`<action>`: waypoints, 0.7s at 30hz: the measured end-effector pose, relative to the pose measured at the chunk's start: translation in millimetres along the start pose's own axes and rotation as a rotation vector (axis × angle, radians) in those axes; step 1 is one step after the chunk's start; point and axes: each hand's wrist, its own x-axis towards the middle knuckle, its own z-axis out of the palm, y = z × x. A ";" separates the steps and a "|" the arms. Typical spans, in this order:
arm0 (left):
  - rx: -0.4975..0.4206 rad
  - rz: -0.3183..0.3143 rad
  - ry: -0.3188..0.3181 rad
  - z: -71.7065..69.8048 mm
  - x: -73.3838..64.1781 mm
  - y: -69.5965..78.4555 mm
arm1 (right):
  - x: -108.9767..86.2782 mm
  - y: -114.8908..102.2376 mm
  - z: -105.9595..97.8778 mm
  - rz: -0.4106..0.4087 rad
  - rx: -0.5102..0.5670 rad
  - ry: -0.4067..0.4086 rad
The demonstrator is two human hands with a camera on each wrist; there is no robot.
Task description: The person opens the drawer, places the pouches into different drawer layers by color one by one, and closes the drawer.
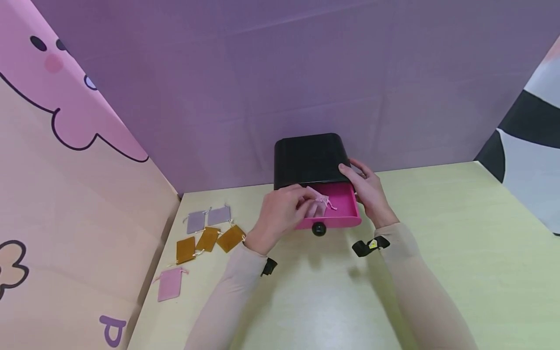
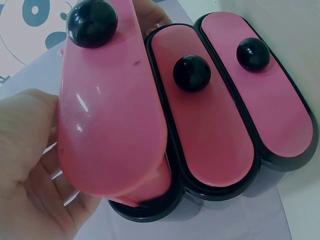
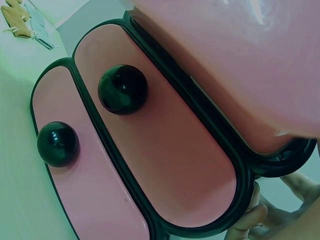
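A small black drawer unit (image 1: 309,158) stands against the back wall, its top pink drawer (image 1: 343,206) pulled out. My left hand (image 1: 282,211) reaches over the drawer's left side and pinches a pink drawstring pouch (image 1: 316,209). The pouch is partly inside the drawer, its cord trailing to the right. My right hand (image 1: 371,192) grips the unit's right side, thumb on the top edge and fingers along the side. In the left wrist view, two lower drawers, a middle drawer (image 2: 202,120) and a bottom drawer (image 2: 275,95), are closed, each with a round black knob.
Left of the unit lie several flat drawstring pouches on the table: grey pouches (image 1: 218,215), golden-brown pouches (image 1: 207,239) and a pink pouch (image 1: 169,284). A purple cloth wall (image 1: 306,73) rises right behind the unit. A printed panel (image 1: 65,194) borders the left side.
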 end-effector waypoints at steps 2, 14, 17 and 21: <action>0.003 -0.010 -0.021 0.7 0.9 0.8 | -0.3 -0.3 -0.1 0.001 -0.002 0.000; -0.022 -0.080 -0.007 0.5 3.3 2.0 | 0.6 -1.7 -0.2 -0.001 0.002 -0.005; -0.043 -0.088 -0.008 -0.4 0.4 1.7 | 1.2 -1.1 -0.6 -0.003 0.005 -0.006; -0.073 -0.088 0.006 -2.9 -5.1 1.2 | 1.5 -0.9 -1.1 -0.010 0.001 -0.005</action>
